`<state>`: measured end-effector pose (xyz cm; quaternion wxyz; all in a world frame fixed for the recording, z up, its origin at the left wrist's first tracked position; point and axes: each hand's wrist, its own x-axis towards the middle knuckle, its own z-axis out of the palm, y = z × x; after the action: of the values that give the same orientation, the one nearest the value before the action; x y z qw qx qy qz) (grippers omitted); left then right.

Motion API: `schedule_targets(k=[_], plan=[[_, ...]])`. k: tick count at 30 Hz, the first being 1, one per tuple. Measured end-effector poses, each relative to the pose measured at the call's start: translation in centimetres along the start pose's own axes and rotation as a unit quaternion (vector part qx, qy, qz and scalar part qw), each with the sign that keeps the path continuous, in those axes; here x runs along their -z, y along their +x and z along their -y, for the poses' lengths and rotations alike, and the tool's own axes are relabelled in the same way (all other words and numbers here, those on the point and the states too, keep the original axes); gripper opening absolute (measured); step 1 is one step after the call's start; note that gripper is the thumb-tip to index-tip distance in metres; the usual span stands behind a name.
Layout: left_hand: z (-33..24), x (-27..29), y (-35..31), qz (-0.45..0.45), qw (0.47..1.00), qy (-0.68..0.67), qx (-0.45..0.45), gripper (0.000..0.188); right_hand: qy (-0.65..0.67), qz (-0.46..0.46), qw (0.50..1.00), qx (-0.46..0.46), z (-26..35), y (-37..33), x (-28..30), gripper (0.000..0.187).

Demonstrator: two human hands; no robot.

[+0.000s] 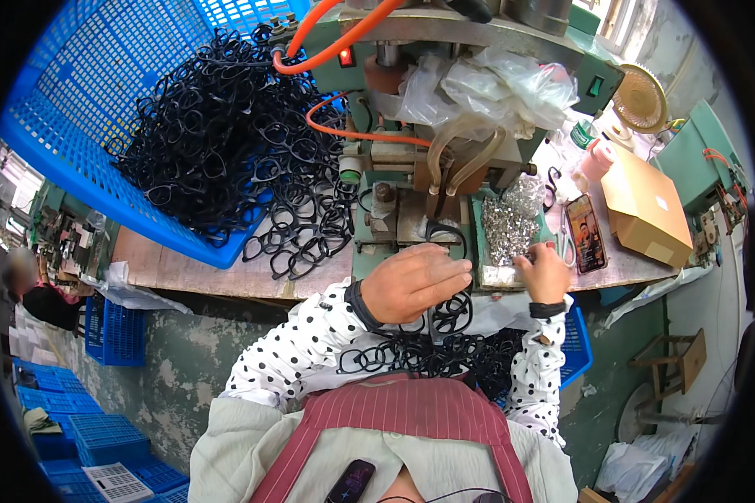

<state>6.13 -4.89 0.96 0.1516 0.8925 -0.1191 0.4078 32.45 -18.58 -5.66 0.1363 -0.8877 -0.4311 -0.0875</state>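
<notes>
My left hand (418,283) is closed around a black eyeglass frame (447,233) at the front of the green bench machine (383,225). Part of that frame shows past the fingertips, under the machine's working head; the palm hides the rest. At the front of a tray of small shiny metal parts (510,230), my right hand (547,277) has its fingers drawn together. Whatever lies between those fingertips is too small to make out. More black eyeglass frames (470,356) are heaped below my hands, over my lap.
A big blue basket (75,172) heaped with black frames (201,142) stands left of the machine, some spilling onto the table. Right of the tray are scissors (567,250), a phone (585,235) and a cardboard box (646,210). Orange hoses (344,42) and clear plastic (486,88) hang above.
</notes>
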Motion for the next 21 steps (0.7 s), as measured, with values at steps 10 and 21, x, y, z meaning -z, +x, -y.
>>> schedule_targets(k=[10,21], plan=[[-1.5,1.0,-0.8,-0.013,0.991,0.13,0.02,0.043,0.141,-0.086,0.986,-0.002,1.9,0.8,-2.2,0.021],[4.9,9.7,-21.4,-0.017,0.59,0.403,0.699,0.032,0.376,-0.206,0.901,-0.075,2.5,0.7,-2.7,0.015]])
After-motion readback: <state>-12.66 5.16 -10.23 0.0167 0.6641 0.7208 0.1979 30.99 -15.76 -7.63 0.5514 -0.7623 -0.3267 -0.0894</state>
